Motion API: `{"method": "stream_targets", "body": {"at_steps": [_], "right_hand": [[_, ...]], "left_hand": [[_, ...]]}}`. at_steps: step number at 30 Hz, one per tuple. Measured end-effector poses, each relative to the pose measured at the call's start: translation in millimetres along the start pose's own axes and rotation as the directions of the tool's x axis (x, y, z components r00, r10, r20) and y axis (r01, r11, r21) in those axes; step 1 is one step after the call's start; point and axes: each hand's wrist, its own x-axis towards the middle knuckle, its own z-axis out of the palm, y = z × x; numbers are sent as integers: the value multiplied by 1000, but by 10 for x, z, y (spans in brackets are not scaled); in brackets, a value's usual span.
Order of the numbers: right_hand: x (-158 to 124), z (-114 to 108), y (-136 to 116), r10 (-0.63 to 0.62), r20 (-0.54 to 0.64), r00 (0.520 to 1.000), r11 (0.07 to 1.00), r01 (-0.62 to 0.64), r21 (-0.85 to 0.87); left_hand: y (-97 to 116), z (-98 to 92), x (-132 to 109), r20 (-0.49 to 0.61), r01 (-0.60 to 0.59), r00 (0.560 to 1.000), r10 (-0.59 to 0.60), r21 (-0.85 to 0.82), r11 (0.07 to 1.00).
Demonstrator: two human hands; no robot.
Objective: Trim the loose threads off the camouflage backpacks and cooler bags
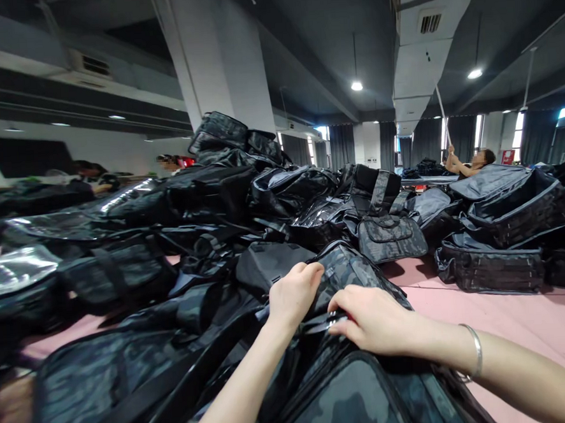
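Observation:
A dark camouflage bag (341, 396) lies directly before me, its black-edged panel facing up. My right hand (378, 317), with a silver bangle (477, 351) on the wrist, is closed around small metal thread snips (318, 325), their blades pointing left over the bag. Close beside them, my left hand (294, 295) is closed in a pinch against the dark fabric; what lies between its fingers is hidden. Just beyond both hands rises another camouflage bag part (346, 265).
Black and camouflage bags are heaped across the pink table (509, 325). Open bags (522, 209) stand at the right, and a small camouflage pouch (393, 236) sits ahead. A person (473, 163) at the back right grips a pole. A blurred hand (10, 407) shows at lower left.

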Motion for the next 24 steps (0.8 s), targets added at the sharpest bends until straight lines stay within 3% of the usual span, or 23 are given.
{"method": "stream_targets", "body": {"at_steps": [3,6,10,24], "right_hand": [[182,-97,193,153,-146,977,986,-162,-50],[395,-153,386,247,-189,950,941,-282,-185],[536,-107,490,221,-150,963,932,-254,-257],[612,-52,477,149,-104,983,936,-174,-307]], "left_hand": [[69,31,-42,-61,36,998,-34,32,999],[136,56,-49,-111,48,993,-42,54,997],[163,68,-40,-153,36,988,-25,69,997],[140,119,-51,-230,3,973,-9,-23,1000]]}}
